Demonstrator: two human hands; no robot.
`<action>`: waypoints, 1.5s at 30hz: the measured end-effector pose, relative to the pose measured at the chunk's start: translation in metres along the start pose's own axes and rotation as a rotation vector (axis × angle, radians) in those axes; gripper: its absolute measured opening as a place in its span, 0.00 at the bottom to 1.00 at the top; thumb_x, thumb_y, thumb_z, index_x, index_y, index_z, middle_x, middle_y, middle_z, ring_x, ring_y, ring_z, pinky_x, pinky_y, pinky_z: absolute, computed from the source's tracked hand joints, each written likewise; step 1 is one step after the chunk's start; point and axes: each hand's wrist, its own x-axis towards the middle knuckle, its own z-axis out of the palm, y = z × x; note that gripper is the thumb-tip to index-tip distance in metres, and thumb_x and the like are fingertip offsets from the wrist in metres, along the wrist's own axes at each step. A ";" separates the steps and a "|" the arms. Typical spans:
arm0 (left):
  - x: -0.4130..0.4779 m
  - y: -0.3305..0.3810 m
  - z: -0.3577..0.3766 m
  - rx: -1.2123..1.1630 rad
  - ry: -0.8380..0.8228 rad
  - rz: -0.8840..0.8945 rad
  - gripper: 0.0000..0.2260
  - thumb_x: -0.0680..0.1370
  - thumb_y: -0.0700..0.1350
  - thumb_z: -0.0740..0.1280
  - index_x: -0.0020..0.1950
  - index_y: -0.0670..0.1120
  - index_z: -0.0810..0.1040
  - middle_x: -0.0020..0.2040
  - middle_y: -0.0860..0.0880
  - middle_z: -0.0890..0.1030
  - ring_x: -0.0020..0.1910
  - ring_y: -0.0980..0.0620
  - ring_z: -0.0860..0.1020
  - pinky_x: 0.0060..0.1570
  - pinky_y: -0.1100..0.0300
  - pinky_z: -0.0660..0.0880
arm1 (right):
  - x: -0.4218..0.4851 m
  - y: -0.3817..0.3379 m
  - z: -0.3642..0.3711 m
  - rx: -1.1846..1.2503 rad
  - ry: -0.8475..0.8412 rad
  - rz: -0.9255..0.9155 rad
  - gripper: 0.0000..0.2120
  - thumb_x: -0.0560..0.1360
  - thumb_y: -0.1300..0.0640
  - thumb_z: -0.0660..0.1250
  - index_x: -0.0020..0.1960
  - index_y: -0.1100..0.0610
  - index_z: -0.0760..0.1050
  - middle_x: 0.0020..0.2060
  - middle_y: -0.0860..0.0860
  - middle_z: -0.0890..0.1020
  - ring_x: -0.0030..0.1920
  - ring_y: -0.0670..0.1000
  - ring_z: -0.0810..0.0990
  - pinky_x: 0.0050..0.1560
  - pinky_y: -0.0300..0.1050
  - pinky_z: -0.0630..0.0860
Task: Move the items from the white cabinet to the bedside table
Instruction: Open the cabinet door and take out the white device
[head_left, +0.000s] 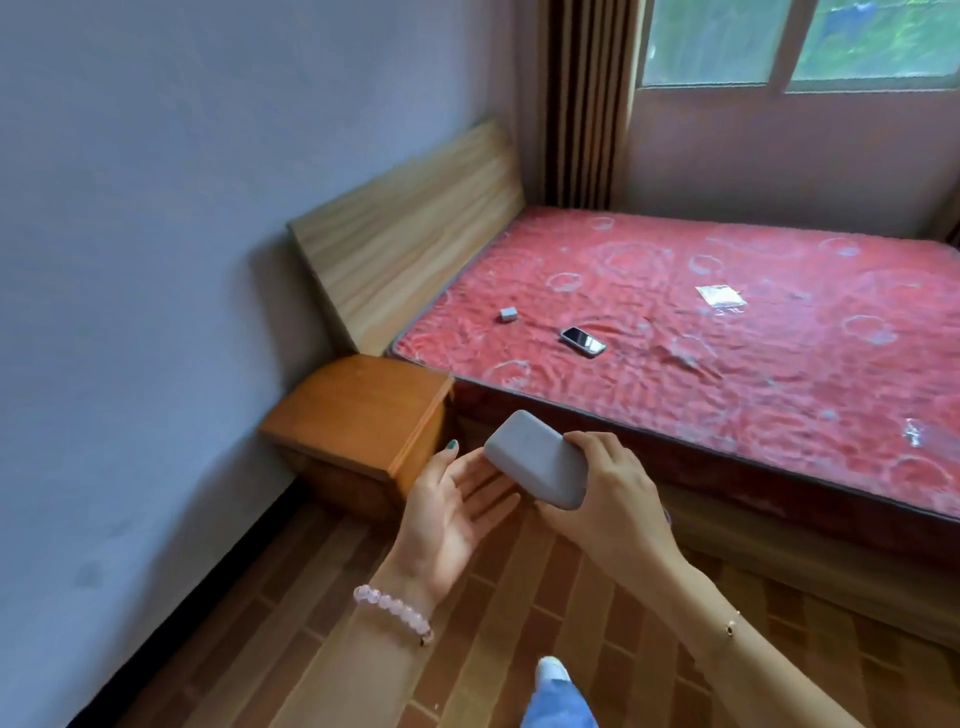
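Head view: gripping grey case (537, 460) at its near end with right hand (618, 493); spreading left hand (457, 512) open, palm up, just beneath. Holding case in air near bedside tabletop (358, 400), not touching. Judging best: lowering flat onto tabletop centre, releasing only after contact.

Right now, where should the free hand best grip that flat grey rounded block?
The flat grey block is tilted, with the right hand gripping its lower-right end; so probably pinch the long edges at the free upper-left end, coming from the left.
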 end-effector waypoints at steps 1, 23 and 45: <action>0.011 0.006 -0.006 -0.016 0.021 0.009 0.20 0.80 0.53 0.55 0.60 0.41 0.77 0.54 0.42 0.82 0.57 0.45 0.78 0.63 0.49 0.70 | 0.015 0.000 0.010 0.008 -0.016 -0.024 0.32 0.62 0.51 0.76 0.63 0.57 0.70 0.55 0.51 0.75 0.52 0.50 0.72 0.47 0.40 0.65; 0.242 0.119 -0.140 -0.289 0.479 0.054 0.20 0.81 0.53 0.55 0.65 0.40 0.73 0.58 0.41 0.78 0.57 0.45 0.77 0.56 0.50 0.73 | 0.309 -0.026 0.227 0.073 -0.454 -0.363 0.31 0.66 0.50 0.72 0.66 0.57 0.67 0.58 0.51 0.73 0.57 0.52 0.70 0.55 0.42 0.67; 0.529 0.208 -0.387 -0.509 0.640 -0.235 0.17 0.82 0.51 0.54 0.59 0.41 0.75 0.60 0.41 0.77 0.59 0.45 0.76 0.55 0.50 0.73 | 0.552 -0.053 0.566 0.007 -0.789 -0.381 0.27 0.68 0.59 0.67 0.66 0.55 0.66 0.60 0.49 0.72 0.59 0.51 0.69 0.53 0.41 0.69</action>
